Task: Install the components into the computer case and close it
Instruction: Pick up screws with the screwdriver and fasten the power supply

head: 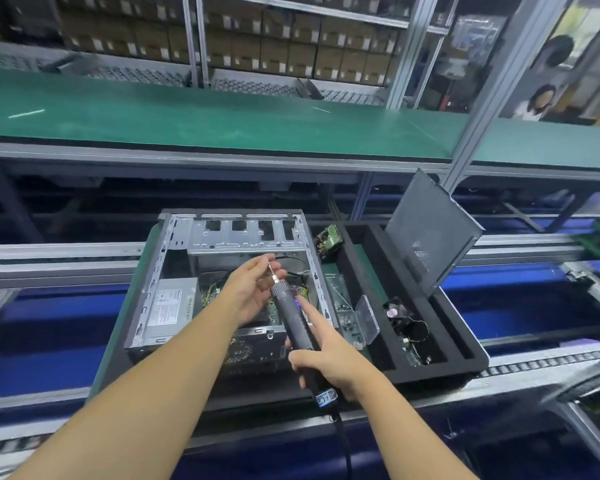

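computer case [243, 233]: open, silver inside | left hand [253, 289]: pinches screwdriver [291, 315] bit | right hand [329, 362]: grips handle

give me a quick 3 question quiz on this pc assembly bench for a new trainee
1. True or false: the open silver metal computer case already has its dark grey side panel fitted.
2. Which hand grips the handle of the dark grey electric screwdriver?
3. Fill in: the left hand holds the screwdriver's silver ____ between its fingertips.

Key:
1. False; the panel leans tilted in the black foam tray beside the case.
2. The right hand.
3. Bit.
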